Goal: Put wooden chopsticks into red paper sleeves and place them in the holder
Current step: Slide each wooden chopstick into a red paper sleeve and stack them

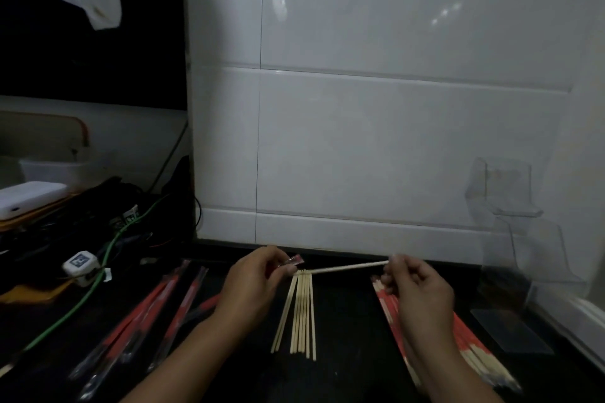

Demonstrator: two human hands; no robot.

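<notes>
The left hand pinches the mouth of a red sleeve. The right hand pinches a chopstick, tip at that mouth, apparently not entered. Misalignment may crumple the sleeve. The holder stands well right of the sleeve.

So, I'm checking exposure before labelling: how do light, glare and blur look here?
Head view: dim overall, the dark counter swallowing detail; soft glare spots on the white tiled wall; wide-angle bending at the edges; the clear holder faint against the tiles; the sleeved chopstick pile at lower right smeared; both hands fairly sharp.
</notes>
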